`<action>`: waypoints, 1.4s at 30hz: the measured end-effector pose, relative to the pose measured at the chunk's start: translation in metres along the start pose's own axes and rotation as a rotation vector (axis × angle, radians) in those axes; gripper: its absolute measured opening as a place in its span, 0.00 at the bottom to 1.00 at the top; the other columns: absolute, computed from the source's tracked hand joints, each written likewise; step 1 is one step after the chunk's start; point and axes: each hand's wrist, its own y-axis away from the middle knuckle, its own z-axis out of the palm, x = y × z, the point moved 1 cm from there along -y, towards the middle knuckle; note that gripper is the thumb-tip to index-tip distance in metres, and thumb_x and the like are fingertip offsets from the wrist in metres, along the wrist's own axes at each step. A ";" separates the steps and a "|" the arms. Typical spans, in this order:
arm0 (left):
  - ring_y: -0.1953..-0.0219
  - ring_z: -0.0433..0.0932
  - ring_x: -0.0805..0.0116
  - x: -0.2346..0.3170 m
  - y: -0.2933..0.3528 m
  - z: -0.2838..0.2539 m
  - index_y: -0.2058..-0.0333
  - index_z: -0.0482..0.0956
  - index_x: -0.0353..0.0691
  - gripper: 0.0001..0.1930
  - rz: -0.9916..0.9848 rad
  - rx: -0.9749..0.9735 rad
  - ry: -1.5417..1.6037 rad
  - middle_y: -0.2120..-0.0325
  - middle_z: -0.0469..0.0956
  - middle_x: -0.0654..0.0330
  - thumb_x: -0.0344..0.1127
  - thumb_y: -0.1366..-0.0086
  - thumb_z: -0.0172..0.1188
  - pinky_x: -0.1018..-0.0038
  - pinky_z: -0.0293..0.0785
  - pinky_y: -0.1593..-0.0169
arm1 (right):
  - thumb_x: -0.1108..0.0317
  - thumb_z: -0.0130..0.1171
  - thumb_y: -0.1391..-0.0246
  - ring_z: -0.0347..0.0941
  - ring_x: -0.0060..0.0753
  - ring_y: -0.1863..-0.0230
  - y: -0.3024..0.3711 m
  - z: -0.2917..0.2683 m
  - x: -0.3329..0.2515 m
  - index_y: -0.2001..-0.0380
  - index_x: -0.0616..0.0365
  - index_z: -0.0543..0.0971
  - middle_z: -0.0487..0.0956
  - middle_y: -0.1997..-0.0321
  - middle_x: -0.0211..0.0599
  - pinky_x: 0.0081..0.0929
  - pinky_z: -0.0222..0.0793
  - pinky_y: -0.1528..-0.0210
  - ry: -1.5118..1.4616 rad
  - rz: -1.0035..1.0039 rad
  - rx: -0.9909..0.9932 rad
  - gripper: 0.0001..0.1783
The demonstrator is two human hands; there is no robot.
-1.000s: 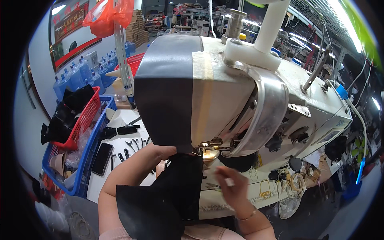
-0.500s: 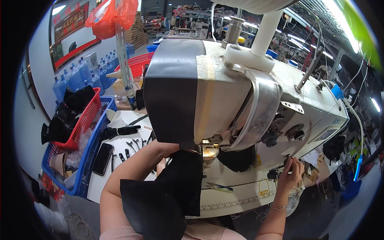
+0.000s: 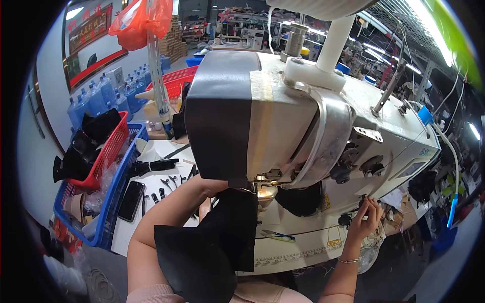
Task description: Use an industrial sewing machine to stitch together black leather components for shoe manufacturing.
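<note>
A large sewing machine with a dark end cover stands before me. Black material hangs over my left forearm and the table edge, and its far end runs under the machine head beside the lit needle area. My left hand reaches behind the material under the machine head, with its fingers hidden. On the right, my right hand is raised at the machine's front, its thumb and fingers closed on a small dark lever.
Thread snips lie on the bed near a printed ruler strip. Yellow cord is farther right. At left are a phone, small black tools and a blue basket with a red basket on it.
The view has shifted very slightly. Both hands and the black material hold nearly the same places.
</note>
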 end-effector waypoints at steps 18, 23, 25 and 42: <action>0.58 0.73 0.69 0.027 0.014 -0.015 0.54 0.74 0.33 0.26 0.140 -0.276 -0.217 0.61 0.76 0.58 0.35 0.53 0.70 0.75 0.70 0.52 | 0.69 0.55 0.41 0.67 0.12 0.78 0.046 0.056 -0.185 0.67 0.62 0.77 0.75 0.75 0.24 0.10 0.63 0.75 -1.101 0.828 -1.192 0.07; 0.38 0.61 0.63 0.008 0.005 -0.023 0.40 0.62 0.39 0.42 -0.045 -0.318 -0.197 0.41 0.63 0.55 0.32 0.54 0.72 0.67 0.56 0.37 | 0.64 0.55 0.41 0.66 0.12 0.80 0.051 0.055 -0.185 0.68 0.60 0.76 0.74 0.79 0.22 0.12 0.64 0.78 -1.136 0.832 -1.140 0.09; 0.60 0.74 0.71 0.006 0.005 -0.020 0.58 0.76 0.34 0.24 0.138 -0.243 -0.217 0.64 0.76 0.61 0.36 0.53 0.71 0.76 0.71 0.55 | 0.64 0.55 0.41 0.66 0.11 0.80 0.052 0.056 -0.186 0.68 0.60 0.76 0.73 0.79 0.22 0.12 0.63 0.78 -1.133 0.841 -1.140 0.09; 0.58 0.75 0.68 0.032 0.014 -0.016 0.51 0.72 0.38 0.37 0.055 0.032 0.001 0.59 0.75 0.59 0.25 0.65 0.75 0.72 0.76 0.57 | 0.64 0.56 0.42 0.64 0.11 0.83 0.047 0.063 -0.188 0.69 0.60 0.77 0.71 0.82 0.20 0.12 0.60 0.81 -1.128 0.863 -1.118 0.09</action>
